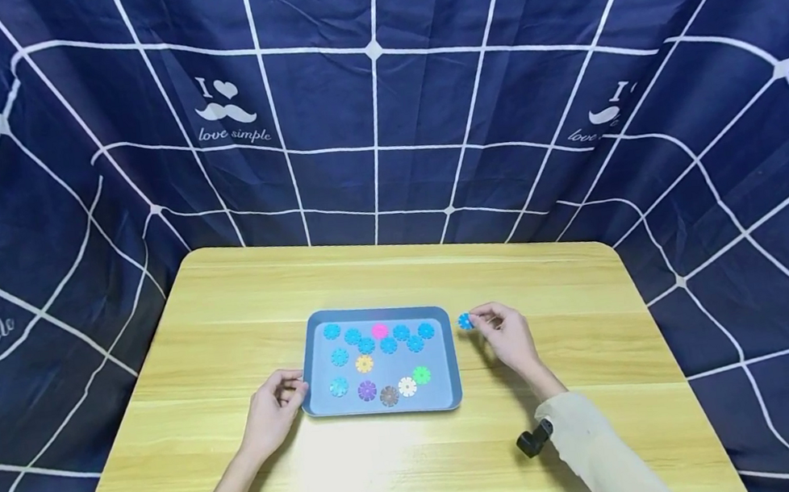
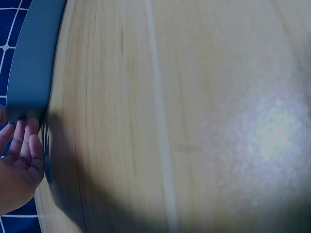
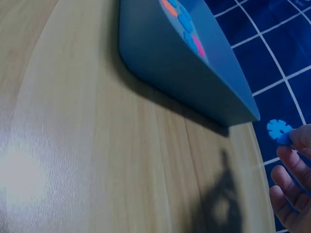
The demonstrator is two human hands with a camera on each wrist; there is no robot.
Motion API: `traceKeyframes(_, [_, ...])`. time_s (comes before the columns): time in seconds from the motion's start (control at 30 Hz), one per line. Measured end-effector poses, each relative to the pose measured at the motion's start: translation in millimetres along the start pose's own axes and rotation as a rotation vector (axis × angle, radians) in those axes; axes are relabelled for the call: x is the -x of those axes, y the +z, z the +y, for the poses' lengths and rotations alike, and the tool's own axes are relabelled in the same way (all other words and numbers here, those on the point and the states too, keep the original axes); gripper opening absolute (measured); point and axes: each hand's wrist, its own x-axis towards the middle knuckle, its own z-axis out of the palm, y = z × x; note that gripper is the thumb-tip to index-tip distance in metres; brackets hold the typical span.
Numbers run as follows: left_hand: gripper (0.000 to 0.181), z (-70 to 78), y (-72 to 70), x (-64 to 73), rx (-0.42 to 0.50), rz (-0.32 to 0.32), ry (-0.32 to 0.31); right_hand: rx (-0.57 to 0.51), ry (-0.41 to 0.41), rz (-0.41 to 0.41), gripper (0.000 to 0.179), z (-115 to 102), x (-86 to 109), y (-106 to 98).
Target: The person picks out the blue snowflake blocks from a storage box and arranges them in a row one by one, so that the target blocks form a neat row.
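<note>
A blue-grey tray (image 1: 440, 391) lies on the table with several flower-shaped plastic discs in it. At the tray's left end, my left hand (image 1: 272, 412) grips the rim between thumb and fingers; the left wrist view shows fingertips against the outer wall (image 2: 31, 68). Just off the tray's right side, my right hand (image 1: 511, 338) pinches a blue flower-shaped disc (image 1: 465, 321) between thumb and index finger. Its notched edge and small centre hole show in the right wrist view, where the other fingers (image 3: 286, 179) are loosely curled.
Blue discs (image 1: 388, 345) lie mostly along the tray's far side, around a pink disc (image 1: 379, 330). An orange disc (image 1: 365, 363) sits mid-tray; purple (image 1: 367, 390), brown (image 1: 389, 396), cream (image 1: 406, 387) and green (image 1: 421, 374) ones lie nearer. Dark blue curtains (image 1: 319, 100) surround the wooden table (image 1: 552, 285).
</note>
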Motion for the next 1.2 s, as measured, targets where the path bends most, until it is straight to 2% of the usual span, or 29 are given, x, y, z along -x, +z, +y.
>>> traceKeyframes(0.53, [0.023, 2.9, -0.1, 0.4, -0.006, 0.001, -0.016, 0.029, 0.102, -0.014, 0.016, 27, -11.9, -2])
traceKeyframes(0.9, [0.023, 2.5, 0.6, 0.5, 0.000, 0.003, -0.010, 0.161, 0.115, -0.034, 0.017, 35, -15.2, -1])
traceKeyframes(1.2, [0.022, 1.0, 1.1, 0.4, 0.002, 0.006, 0.004, 0.225, 0.131, -0.054, 0.019, 37, -16.3, -1])
